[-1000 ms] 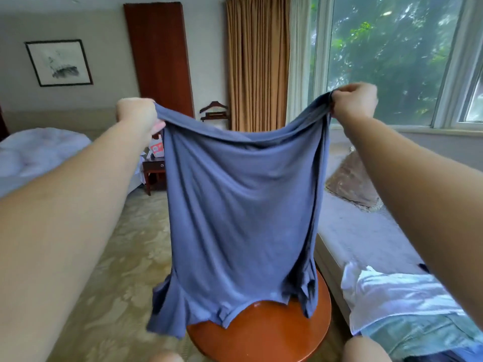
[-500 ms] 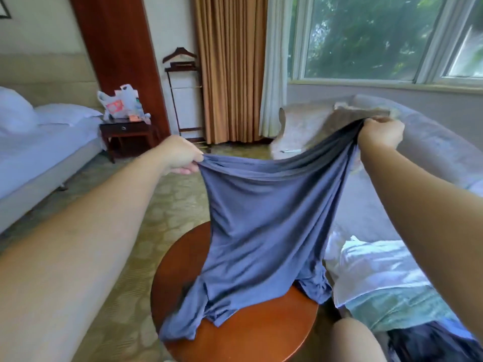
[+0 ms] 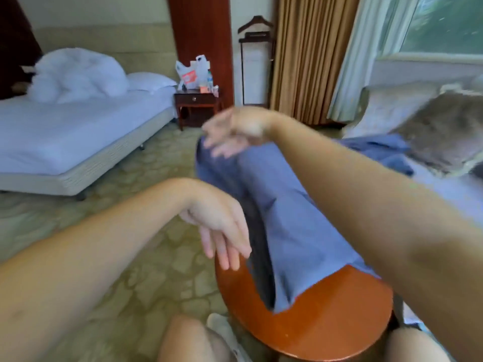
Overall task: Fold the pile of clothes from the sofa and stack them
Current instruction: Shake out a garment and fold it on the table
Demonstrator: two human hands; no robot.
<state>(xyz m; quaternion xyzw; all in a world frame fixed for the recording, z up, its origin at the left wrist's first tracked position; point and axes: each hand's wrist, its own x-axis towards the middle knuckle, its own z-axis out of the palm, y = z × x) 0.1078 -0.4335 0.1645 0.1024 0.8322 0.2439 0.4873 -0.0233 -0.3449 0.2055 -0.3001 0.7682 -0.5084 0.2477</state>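
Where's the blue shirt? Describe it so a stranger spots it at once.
Find the round reddish wooden table beside the sofa. The blue shirt lies draped across it. Unlike the white bedding and brown cushion, it is plain blue.

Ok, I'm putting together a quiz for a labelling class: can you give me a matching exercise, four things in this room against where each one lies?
Things:
1. blue shirt
2. plastic bag
3. crumpled white duvet
4. brown cushion

Places:
A. on the bed
B. on the sofa
C. spread over the round table
D. on the nightstand

Pairs: 1-C, 2-D, 3-A, 4-B.
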